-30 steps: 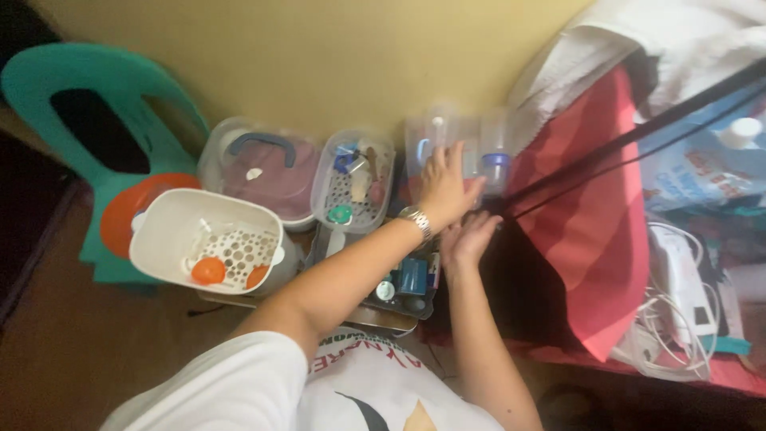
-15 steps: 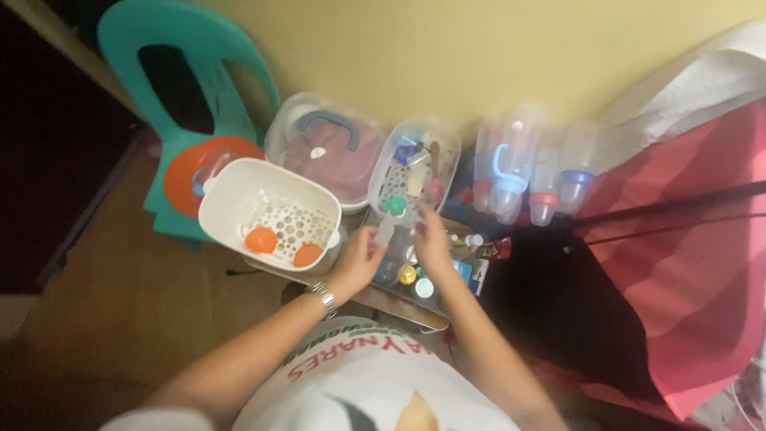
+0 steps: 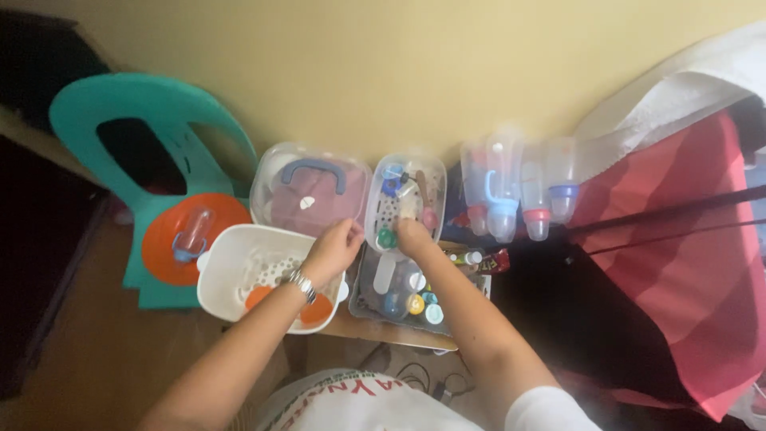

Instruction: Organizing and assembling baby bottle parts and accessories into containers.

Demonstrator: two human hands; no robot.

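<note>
Overhead view: the left hand (image 3: pixel 333 249), a metal bracelet at its wrist, hangs with fingers curled inward between the white plastic basin with a perforated insert (image 3: pixel 231 257) and the clear lidded container with a grey handle (image 3: pixel 307 191); whether it pinches anything cannot be told. The right hand (image 3: pixel 415 237), fingers bent downward, touches the near end of the clear oval plastic box of small baby-bottle parts (image 3: pixel 405 195), just beside a green round cap (image 3: pixel 387 238). Clear baby bottles (image 3: pixel 511 191) stand against the yellow wall (image 3: pixel 415 64), with a teal plastic chair (image 3: pixel 152 152) at far left.
</note>
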